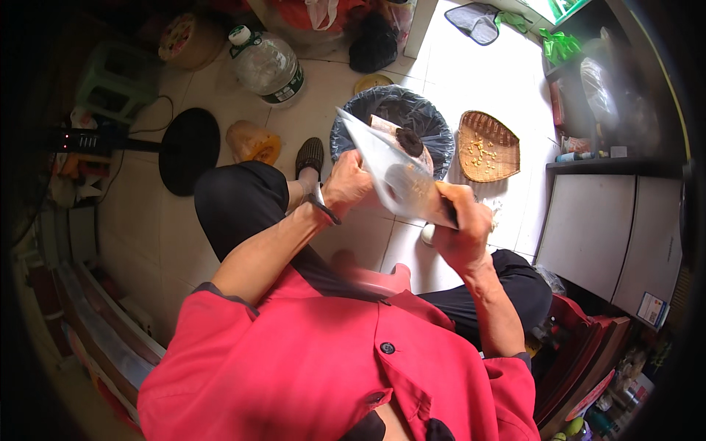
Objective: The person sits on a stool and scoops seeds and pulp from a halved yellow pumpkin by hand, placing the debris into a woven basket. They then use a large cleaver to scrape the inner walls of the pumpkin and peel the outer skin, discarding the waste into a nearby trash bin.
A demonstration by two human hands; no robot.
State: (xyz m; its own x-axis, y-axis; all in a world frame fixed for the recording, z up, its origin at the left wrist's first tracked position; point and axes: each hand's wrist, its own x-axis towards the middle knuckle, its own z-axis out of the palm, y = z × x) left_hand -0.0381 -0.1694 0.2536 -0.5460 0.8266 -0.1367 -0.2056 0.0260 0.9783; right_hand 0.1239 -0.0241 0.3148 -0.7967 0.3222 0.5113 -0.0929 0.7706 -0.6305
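Note:
My right hand (463, 226) grips what looks like a broad-bladed kitchen knife (380, 160), its pale, shiny blade slanting up and left to a point. Motion blurs the blade. My left hand (348, 182) has its fingers curled close to the blade's left edge; whatever may be in them is hidden. Beneath both hands stands a round bin lined with a black plastic bag (436, 118). A tan, rough-surfaced piece with a dark brown patch (411, 142) shows over the bin, partly covered by the blade. Its kind is unclear.
A woven basket (488, 124) with yellow pieces lies right of the bin. Left are a cut pumpkin (253, 143), a large plastic water bottle (267, 66) and a black round base (189, 151). A pink plastic stool (386, 281) is below me. A grey cabinet (587, 231) borders the right.

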